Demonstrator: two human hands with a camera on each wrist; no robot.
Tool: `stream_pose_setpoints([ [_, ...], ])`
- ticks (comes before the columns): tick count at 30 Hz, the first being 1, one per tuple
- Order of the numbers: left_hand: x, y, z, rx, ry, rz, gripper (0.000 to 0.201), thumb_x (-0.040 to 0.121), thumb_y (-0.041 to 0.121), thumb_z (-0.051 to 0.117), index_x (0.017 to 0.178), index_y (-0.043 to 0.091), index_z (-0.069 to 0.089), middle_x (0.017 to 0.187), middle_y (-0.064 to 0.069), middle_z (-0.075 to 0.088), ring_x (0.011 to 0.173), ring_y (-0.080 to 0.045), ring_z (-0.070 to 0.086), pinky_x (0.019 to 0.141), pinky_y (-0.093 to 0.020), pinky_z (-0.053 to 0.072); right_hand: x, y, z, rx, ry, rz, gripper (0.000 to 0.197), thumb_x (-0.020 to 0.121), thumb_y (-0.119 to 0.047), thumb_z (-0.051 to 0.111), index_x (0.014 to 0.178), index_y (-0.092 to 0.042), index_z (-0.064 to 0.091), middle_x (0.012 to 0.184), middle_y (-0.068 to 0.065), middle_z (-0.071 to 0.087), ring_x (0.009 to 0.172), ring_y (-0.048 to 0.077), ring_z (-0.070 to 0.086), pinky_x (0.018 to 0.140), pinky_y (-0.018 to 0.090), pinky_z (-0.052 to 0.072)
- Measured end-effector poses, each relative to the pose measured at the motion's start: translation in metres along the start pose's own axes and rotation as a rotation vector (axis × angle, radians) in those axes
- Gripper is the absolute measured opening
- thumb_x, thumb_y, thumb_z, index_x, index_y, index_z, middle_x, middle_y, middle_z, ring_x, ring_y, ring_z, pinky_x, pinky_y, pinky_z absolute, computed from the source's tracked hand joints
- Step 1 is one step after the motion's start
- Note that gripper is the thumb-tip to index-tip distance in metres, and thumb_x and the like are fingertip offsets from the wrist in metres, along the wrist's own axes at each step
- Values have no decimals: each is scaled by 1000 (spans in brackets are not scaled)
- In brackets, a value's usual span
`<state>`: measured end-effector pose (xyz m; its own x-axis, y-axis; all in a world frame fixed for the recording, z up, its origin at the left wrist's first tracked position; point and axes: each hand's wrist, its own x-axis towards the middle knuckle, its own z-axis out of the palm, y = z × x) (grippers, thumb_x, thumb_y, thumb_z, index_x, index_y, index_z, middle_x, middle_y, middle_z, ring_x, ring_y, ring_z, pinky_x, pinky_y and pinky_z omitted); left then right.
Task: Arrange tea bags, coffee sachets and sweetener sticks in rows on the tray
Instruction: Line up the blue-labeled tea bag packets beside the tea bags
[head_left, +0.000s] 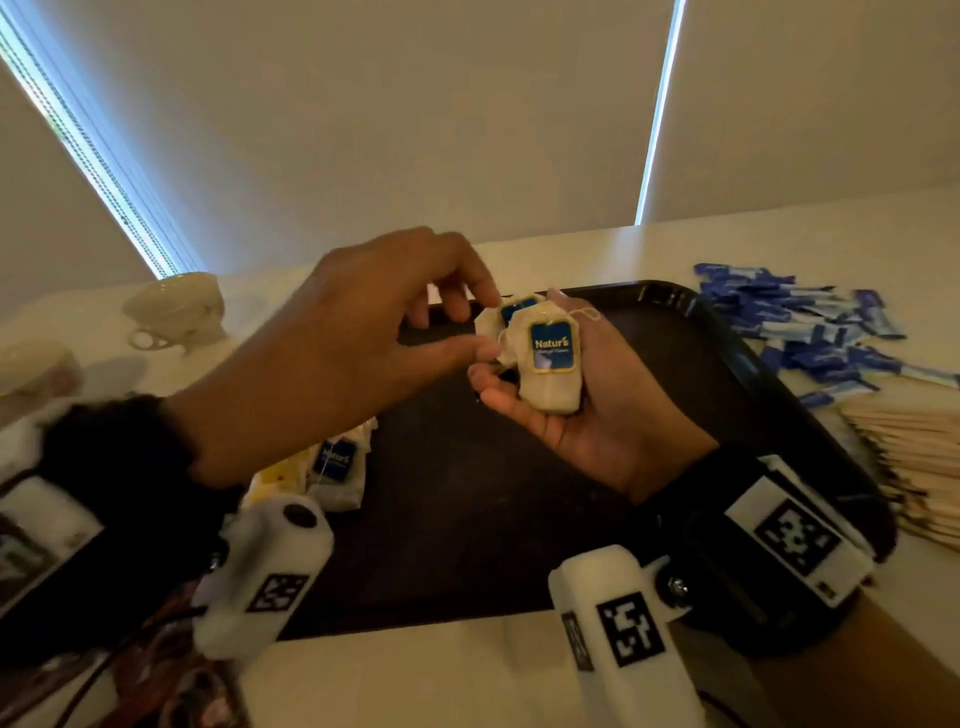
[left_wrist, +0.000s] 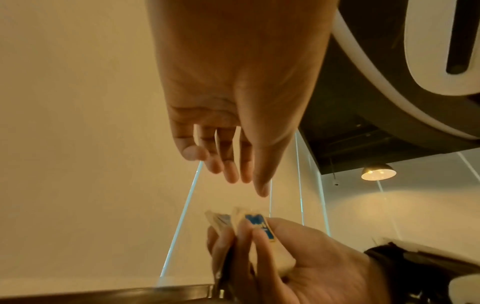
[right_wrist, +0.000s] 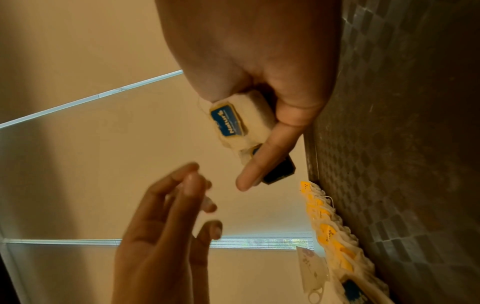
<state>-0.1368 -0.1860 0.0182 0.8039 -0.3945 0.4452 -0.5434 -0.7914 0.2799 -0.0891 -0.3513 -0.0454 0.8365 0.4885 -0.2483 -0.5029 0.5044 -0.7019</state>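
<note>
My right hand (head_left: 522, 345) is palm up over the dark tray (head_left: 467, 519) and holds a small stack of tea bags (head_left: 553, 384) with blue "Natur's" tags. In the right wrist view the thumb and fingers (right_wrist: 262, 164) clamp those tea bags (right_wrist: 233, 121). My left hand (head_left: 480, 325) reaches in from the left, thumb and forefinger apart beside the rear bag. The left wrist view shows its fingers (left_wrist: 241, 174) spread just short of the held tea bags (left_wrist: 255, 221), holding nothing. More tea bags (head_left: 332, 467), with yellow and blue tags, lie along the tray's left edge (right_wrist: 327, 232).
A heap of blue sachets (head_left: 800, 322) lies on the white table right of the tray, with a stack of pale tan sticks (head_left: 914, 457) nearer to me. Two cream teacups (head_left: 176, 306) stand at the back left. Window blinds rise behind the table.
</note>
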Motion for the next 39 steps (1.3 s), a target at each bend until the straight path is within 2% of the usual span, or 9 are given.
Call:
stream_pose_setpoints([
  [4,21,7,24,55,14,20,36,74,52,59,105,35,56,93,16,49,81,7,46,66,-11,36,-2,0,1,21,-56,5,41,96,-44,43,123,-17,57,102,9,68,72,22,71,61,35,59],
  [8,30,8,35,70,-51,5,30,74,50,59,98,31,59,96,11,48,83,-3,45,68,-25,39,-1,2,0,5,-85,-23,36,96,-43,42,123,-23,55,111,8,66,84,23,70,79,40,57],
  [13,33,4,34,35,-60,0,15,78,32,70,86,30,58,94,9,47,76,2,44,64,-17,33,0,1,-1,38,-103,23,41,97,-46,38,106,-15,63,88,7,71,72,23,70,68,35,58],
  [17,29,-2,34,-59,-40,-13,11,80,35,68,88,29,64,90,8,53,76,-1,49,64,-8,38,-1,1,-1,23,-101,34,48,96,-50,38,117,-13,60,95,11,70,73,24,70,62,32,60],
  [23,25,-6,28,-254,-33,-42,17,75,46,64,86,33,65,88,11,59,80,-4,56,66,-14,46,-3,-1,-1,17,-95,38,58,90,-59,42,121,-13,59,109,15,68,81,25,69,61,33,59],
  [27,24,-4,18,-368,4,-47,14,75,43,64,88,37,66,87,26,61,81,2,56,65,-9,44,-3,-1,-1,43,-96,33,58,89,-59,44,118,-12,61,106,14,67,79,23,66,63,32,60],
  [30,24,-4,7,-426,16,-85,12,84,27,68,96,28,70,91,16,68,82,-8,61,62,-20,52,-1,-2,-2,71,-75,33,54,90,-56,45,117,-11,61,95,13,69,74,22,68,59,30,59],
  [33,23,-4,-2,-422,-18,-126,21,84,22,63,103,19,71,96,7,72,86,-11,65,61,-21,54,-2,-1,-2,72,-75,25,48,92,-52,44,110,-12,64,88,12,70,71,21,69,58,29,59],
  [39,9,-11,-34,-425,47,-215,15,73,32,64,87,28,69,88,4,72,71,-9,66,58,-21,55,0,0,0,90,-17,75,51,91,-50,49,120,-9,59,96,15,65,59,19,69,46,24,55],
])
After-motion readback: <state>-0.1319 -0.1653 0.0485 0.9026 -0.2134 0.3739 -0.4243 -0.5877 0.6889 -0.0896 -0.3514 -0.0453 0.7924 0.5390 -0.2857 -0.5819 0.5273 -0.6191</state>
